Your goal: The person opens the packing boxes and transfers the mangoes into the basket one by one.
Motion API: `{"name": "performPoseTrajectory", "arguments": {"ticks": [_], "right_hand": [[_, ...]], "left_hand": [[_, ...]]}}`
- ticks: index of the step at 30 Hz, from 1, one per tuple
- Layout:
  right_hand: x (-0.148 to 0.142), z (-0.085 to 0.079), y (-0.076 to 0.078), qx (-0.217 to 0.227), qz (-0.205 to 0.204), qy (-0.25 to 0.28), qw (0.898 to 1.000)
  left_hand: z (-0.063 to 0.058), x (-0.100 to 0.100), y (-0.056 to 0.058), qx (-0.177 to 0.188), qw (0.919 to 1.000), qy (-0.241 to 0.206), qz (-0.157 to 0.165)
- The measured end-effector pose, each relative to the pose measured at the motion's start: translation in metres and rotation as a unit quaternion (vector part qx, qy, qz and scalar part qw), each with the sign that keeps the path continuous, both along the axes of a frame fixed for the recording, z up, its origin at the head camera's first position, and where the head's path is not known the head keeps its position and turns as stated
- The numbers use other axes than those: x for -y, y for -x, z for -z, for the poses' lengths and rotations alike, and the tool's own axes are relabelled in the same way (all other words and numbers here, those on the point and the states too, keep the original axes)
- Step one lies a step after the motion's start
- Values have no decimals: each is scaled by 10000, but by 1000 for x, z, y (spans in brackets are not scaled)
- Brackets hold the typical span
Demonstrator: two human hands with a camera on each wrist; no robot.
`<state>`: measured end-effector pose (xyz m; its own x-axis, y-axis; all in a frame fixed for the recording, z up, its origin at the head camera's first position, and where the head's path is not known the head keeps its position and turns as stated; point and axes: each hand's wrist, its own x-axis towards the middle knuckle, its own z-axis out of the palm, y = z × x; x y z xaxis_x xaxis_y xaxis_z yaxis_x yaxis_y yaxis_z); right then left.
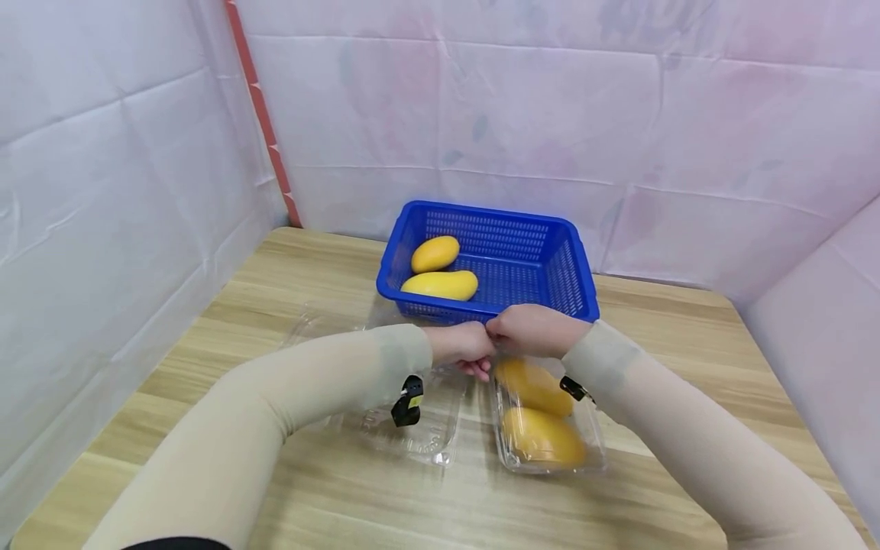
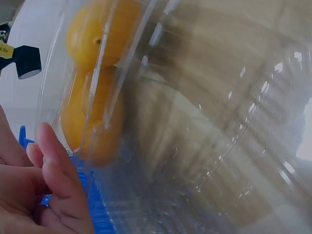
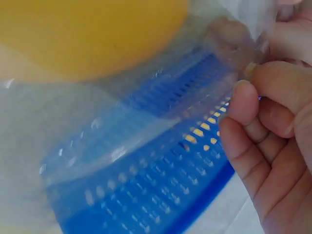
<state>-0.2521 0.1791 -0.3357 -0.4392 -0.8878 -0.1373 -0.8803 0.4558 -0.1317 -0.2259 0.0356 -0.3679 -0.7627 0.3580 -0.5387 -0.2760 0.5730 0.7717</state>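
Note:
Two yellow mangoes (image 1: 543,435) lie inside a clear plastic box (image 1: 505,458) at the right of centre. My right hand (image 1: 539,330) is at the box's far left corner, its thumb and fingers pinching the clear plastic edge in the right wrist view. Meeting it there, my left hand (image 1: 464,344) has curled fingers at the same corner; through the plastic in the right wrist view, its fingers show around the edge. In the left wrist view the mangoes (image 2: 92,112) show through the clear wall beside the left fingers (image 2: 61,170).
Behind the hands stands a blue perforated basket (image 1: 567,229) with two more mangoes (image 1: 440,285) at its left end. Another clear plastic container (image 1: 412,443) lies under and beside the left forearm. Cloth-covered walls (image 1: 522,114) enclose the wooden table (image 1: 371,504).

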Motion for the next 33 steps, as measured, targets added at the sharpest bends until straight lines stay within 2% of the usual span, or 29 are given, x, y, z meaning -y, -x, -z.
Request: {"name": "performPoseTrajectory", "arguments": {"ticks": [2,5,9,13,16,21,25,27,30,33], "right_hand": [[-4,-5,0,-19,-81,140,9999],[-8,-12,0,42,21,237,9997],[-12,-21,-3,66,547,262,9981],[-13,-26,-9,13,1240,35,9923],[-12,-27,-15,15,1590,-225,9870],[-9,-26,-22,-87,1765,-411,9834],[-7,-26,-25,-238,1884,-477,9806],[-6,-27,-27,-287,1947,-507,9791],[-4,-29,-28,-309,2004,-499,9779],[-4,-31,-29,-316,2045,-444,9774]], "left_hand": [[1,-1,1,81,9999,-22,89],[4,2,5,320,9992,-189,160],[8,4,12,470,9986,-225,80],[6,4,16,277,9996,81,-11],[4,2,16,191,9996,207,-6],[4,4,14,46,9997,188,154],[3,6,10,-222,9987,245,389],[2,5,8,-490,9957,499,611],[-1,3,6,-891,9863,1040,925],[-4,1,5,-1086,9773,1438,1113]]}}
